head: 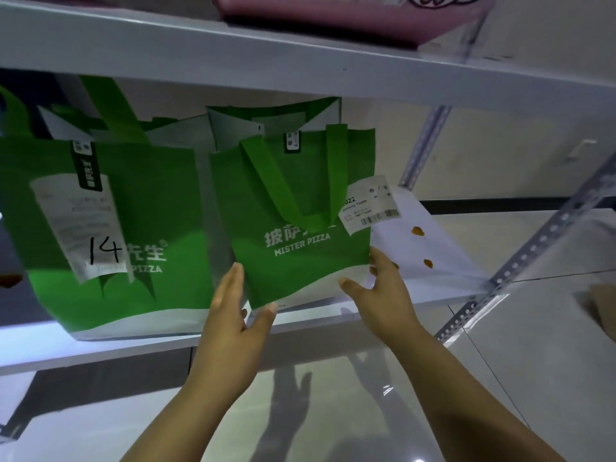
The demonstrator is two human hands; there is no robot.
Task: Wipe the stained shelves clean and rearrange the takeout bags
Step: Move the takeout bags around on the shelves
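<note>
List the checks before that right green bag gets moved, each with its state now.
1. Left hand on the right bag: ok, flat against its lower left edge.
2. Right hand on it: ok, at the lower right corner.
3. Firm grip: not ok, both hands have straight fingers.
4. Stains on the shelf wiped: not ok, orange spots lie right of the bag.
5. Room to the left: not ok, the bag marked 14 stands close beside.
6. Bag's weight: cannot tell.
</note>
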